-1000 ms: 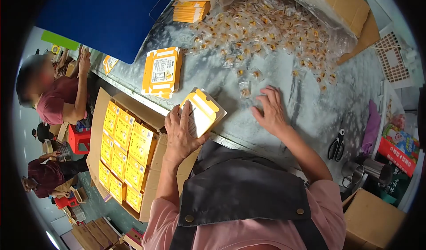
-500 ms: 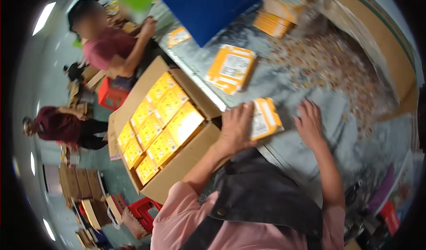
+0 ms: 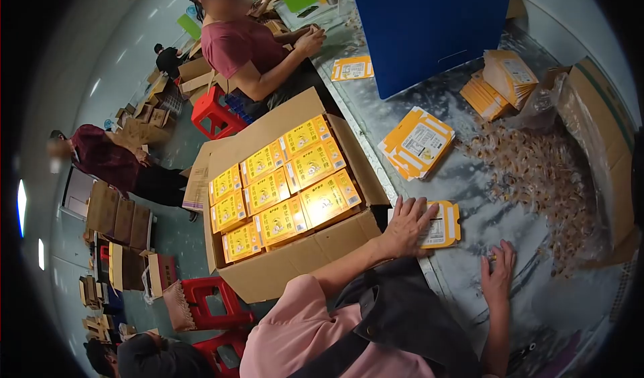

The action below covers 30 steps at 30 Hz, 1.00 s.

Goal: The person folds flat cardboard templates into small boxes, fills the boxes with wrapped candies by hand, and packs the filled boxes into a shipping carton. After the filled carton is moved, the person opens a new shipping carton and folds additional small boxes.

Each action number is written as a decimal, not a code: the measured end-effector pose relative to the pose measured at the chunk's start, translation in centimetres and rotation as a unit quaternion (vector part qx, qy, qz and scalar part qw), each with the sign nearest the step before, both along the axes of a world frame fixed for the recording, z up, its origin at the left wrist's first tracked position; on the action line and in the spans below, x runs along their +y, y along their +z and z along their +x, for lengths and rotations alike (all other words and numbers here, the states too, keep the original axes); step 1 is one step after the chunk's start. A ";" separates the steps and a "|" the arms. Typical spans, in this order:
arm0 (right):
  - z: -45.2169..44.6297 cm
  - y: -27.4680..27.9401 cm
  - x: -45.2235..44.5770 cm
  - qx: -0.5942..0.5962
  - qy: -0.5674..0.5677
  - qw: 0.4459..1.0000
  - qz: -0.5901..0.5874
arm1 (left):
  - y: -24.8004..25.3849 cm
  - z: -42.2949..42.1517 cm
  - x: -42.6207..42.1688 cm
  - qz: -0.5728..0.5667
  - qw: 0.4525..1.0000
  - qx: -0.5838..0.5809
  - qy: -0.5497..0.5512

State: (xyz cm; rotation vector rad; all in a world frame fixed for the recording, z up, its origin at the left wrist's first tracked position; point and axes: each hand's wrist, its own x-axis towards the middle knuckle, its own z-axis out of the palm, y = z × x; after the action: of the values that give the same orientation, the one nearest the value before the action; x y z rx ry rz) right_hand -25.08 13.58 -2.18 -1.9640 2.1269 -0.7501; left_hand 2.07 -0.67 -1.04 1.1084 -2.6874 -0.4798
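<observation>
On the table's near edge, my left hand (image 3: 407, 230) holds a yellow-and-white carton (image 3: 444, 225), fingers across its left part; the thumb is hidden. To the right, my right hand (image 3: 498, 271) rests low over the tabletop, fingers loosely bent and apart. A small yellowish speck shows by its fingertips, too small to name. Beyond both hands lies a stack of flat yellow cartons (image 3: 417, 143). Small wrapped pieces (image 3: 537, 190) form a heap right of my right hand.
Left of me, an open cardboard box (image 3: 302, 244) holds several filled yellow boxes (image 3: 268, 187). A blue panel (image 3: 429, 36) stands on the table, with more flat cartons (image 3: 503, 83) beside it. One person (image 3: 245, 49) works at the table; another (image 3: 111, 156) stands farther off. Red stools (image 3: 211, 301) are behind.
My view has turned, so the scene sits differently. My left hand stays on the carton. The fingers of my right hand, spread before, are now more bent.
</observation>
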 end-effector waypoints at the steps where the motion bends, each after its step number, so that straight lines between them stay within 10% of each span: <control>1: 0.1 -0.1 0.0 0.014 0.000 1.000 0.005 | -0.1 0.0 0.0 0.001 1.000 0.005 0.001; 30: 0.2 -2.9 0.5 0.044 -0.018 0.998 -0.031 | -0.9 0.2 -0.1 0.001 1.000 0.024 -0.004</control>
State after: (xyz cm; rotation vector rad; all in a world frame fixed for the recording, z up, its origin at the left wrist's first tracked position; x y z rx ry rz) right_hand -24.87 14.06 -5.11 -2.0322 2.2199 -0.7567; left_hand 2.30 -0.73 -1.92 1.0730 -2.6526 -0.5036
